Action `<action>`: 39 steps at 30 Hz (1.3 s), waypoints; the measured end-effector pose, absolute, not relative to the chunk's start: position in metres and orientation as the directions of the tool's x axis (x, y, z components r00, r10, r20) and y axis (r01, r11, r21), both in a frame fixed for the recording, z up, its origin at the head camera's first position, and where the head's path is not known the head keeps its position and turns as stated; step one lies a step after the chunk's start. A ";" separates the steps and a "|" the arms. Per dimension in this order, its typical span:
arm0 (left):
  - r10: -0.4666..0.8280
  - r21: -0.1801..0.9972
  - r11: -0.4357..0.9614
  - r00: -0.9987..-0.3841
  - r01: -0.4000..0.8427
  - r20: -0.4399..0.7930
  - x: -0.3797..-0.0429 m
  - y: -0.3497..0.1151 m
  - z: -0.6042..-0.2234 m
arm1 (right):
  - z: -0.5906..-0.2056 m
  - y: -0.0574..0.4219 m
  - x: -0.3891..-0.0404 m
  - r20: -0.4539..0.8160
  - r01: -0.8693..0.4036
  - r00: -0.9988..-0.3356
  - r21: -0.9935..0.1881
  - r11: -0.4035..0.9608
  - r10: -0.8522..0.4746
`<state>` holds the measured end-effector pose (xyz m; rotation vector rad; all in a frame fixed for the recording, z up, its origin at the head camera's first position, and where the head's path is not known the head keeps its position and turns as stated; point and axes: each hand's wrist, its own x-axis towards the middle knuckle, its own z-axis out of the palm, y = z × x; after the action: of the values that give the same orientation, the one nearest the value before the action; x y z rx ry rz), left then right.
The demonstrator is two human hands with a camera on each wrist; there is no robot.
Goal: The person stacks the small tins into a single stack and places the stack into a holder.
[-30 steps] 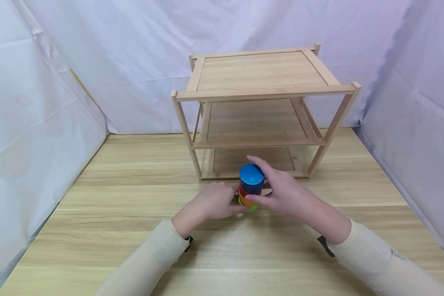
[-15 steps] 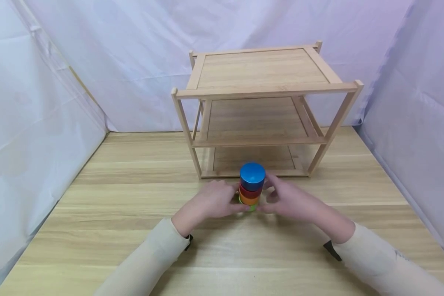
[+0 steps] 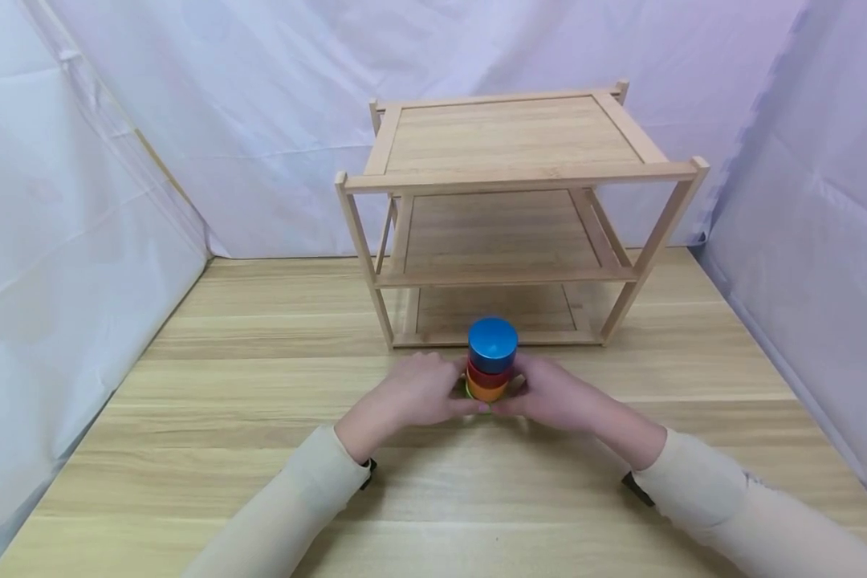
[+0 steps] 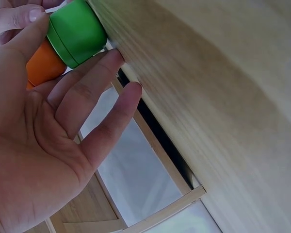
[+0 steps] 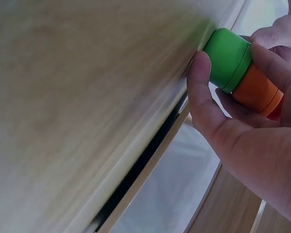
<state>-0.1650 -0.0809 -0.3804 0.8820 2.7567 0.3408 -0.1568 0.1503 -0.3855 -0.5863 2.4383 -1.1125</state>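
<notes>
A stack of small round canisters stands upright on the table in the head view. From the top it runs blue canister (image 3: 493, 343), red canister (image 3: 488, 377), orange canister (image 3: 486, 391), then green canister (image 4: 77, 34) at the bottom on the tabletop. My left hand (image 3: 425, 391) pinches the green one from the left, its outer fingers spread beside it in the left wrist view. On the other side, my right hand (image 3: 558, 393) holds the stack low, its thumb on the green canister and fingers behind. Both thumb tips nearly meet in front of the stack.
Just behind the stack stands a three-tier wooden shelf (image 3: 506, 177). White cloth (image 3: 274, 96) hangs along the back and both sides. The wood-grain table (image 3: 260, 385) stretches out to the left, right and front.
My right hand has left the blue canister and slid down to the bottom of the stack, closing in from the right. My left hand and the stack have stayed in place.
</notes>
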 end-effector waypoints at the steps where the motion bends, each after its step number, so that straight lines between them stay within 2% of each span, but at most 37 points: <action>1: 0.592 0.282 0.793 -0.793 0.541 -0.143 -0.165 -0.081 -0.380 | -0.385 0.150 -0.157 -0.177 -0.211 -0.833 -0.774 0.597 -0.524; 9: 0.585 0.268 0.800 -0.797 0.537 -0.148 -0.165 -0.080 -0.381 | -0.382 0.148 -0.158 -0.198 -0.204 -0.828 -0.764 0.612 -0.524; 22: 0.570 0.317 0.800 -0.810 0.510 -0.136 -0.167 -0.077 -0.383 | -0.382 0.146 -0.157 -0.253 -0.152 -0.817 -0.772 0.617 -0.518; 39: 0.584 0.591 0.682 -0.807 0.431 -0.086 -0.169 -0.084 -0.379 | -0.378 0.149 -0.159 -0.247 -0.153 -0.814 -0.782 0.604 -0.526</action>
<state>-0.1691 -0.0839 -0.3791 0.8111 2.6280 0.8236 -0.1592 0.1492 -0.3781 -0.5389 2.3748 -1.0966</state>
